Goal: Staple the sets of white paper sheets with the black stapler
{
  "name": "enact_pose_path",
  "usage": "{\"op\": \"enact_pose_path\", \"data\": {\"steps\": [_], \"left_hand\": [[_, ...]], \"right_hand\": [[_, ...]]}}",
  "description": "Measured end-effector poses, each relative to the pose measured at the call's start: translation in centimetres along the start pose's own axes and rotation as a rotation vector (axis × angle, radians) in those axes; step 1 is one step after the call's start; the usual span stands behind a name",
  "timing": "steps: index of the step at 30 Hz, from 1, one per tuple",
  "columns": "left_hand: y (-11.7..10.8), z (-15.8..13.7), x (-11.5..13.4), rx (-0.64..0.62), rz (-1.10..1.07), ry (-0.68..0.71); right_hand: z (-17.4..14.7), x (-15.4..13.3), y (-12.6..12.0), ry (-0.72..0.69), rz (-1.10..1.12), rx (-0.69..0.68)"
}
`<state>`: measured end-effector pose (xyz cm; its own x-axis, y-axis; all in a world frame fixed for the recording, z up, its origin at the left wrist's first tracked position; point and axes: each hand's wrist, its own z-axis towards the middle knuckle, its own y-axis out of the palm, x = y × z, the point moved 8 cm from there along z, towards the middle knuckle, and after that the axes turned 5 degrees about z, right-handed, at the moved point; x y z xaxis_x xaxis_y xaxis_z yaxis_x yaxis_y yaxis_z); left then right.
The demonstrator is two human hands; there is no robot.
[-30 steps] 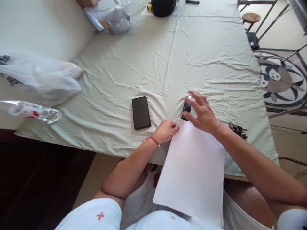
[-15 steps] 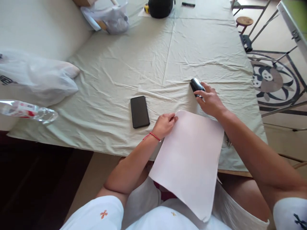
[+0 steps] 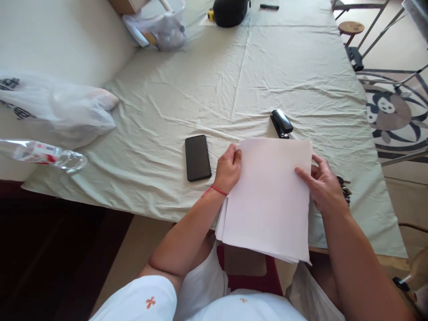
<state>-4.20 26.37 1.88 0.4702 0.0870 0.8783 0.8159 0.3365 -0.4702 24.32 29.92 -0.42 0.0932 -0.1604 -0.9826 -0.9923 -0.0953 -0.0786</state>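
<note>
A stack of white paper sheets [image 3: 267,196] is held between my two hands over the table's front edge, its lower sheets fanned slightly at the bottom left. My left hand [image 3: 229,168] grips the upper left edge, thumb on top. On the right edge, my right hand [image 3: 321,183] pinches the stack, thumb on the top sheet and fingers behind. Just beyond the paper's top edge a black stapler [image 3: 281,123] lies on the cloth, touched by neither hand. A black smartphone [image 3: 198,158] lies to the left of my left hand.
A bunch of keys [image 3: 344,189] lies beside my right hand. Along the left are a plastic bottle [image 3: 47,154] and a white plastic bag [image 3: 60,107]. Farther back are a clear bag [image 3: 169,33], a black case [image 3: 230,12], a yellow tape measure [image 3: 210,15] and a pen [image 3: 269,7].
My right hand has let go of the stapler and come back to grip the paper's right edge. The paper has been straightened and raised a little; the stapler stays on the cloth.
</note>
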Motion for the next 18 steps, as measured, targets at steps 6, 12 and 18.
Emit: {"op": "enact_pose_path", "data": {"steps": [6,12,18], "left_hand": [[0.5,1.0,-2.2,0.075,-0.294,-0.124],[4.3,-1.5,-2.0,-0.284,-0.663,-0.457],[5.3,-2.2,-0.8,-0.351,-0.658,-0.453]], "right_hand": [[-1.6,1.9,3.0,0.182,0.080,-0.167],[0.4,1.1,0.1,-0.043,0.113,0.212],[1.6,0.3,0.4,-0.093,0.157,0.210]]}}
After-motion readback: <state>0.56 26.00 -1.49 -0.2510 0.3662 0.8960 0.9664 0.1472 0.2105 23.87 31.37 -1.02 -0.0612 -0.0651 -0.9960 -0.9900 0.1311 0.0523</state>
